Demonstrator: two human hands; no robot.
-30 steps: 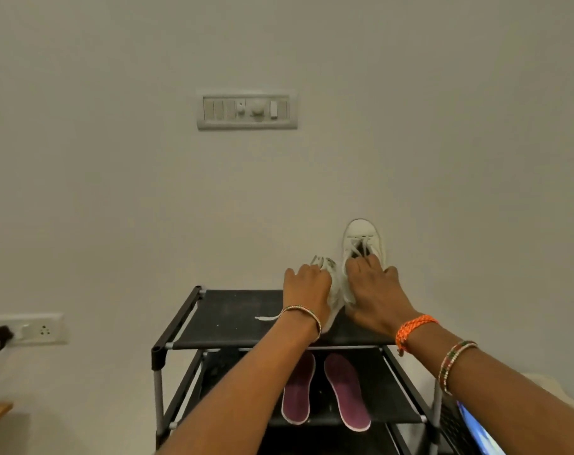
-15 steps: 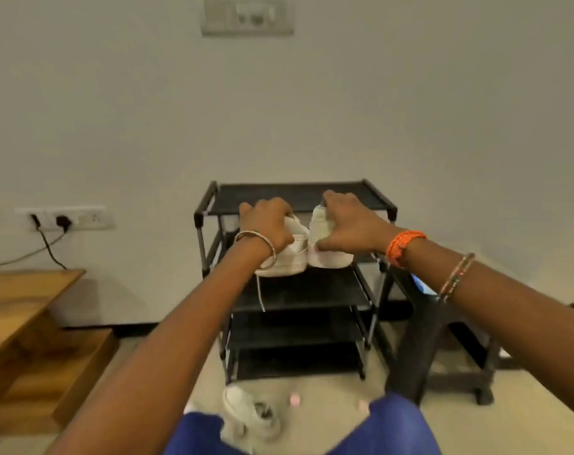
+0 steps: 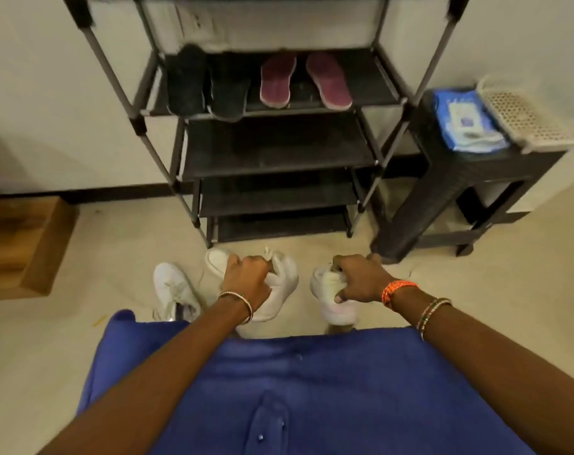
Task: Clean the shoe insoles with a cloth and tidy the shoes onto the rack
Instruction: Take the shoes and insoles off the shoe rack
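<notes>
White shoes (image 3: 280,287) gripped in both hands (image 3: 246,277), below rack (image 3: 279,142).

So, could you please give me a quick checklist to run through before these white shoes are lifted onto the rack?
1. Left hand grips a white lace-up shoe: ok.
2. Right hand grips the second white shoe: ok.
3. Free shelf on the black metal-framed shoe rack: ok, the shelf under the insoles looks bare.
4. Purple insoles and dark insoles lie on an upper shelf, out of the way: ok.
5. Third white shoe on the floor, untouched: not ok.
6. Insoles back inside the gripped shoes: cannot tell.
</notes>
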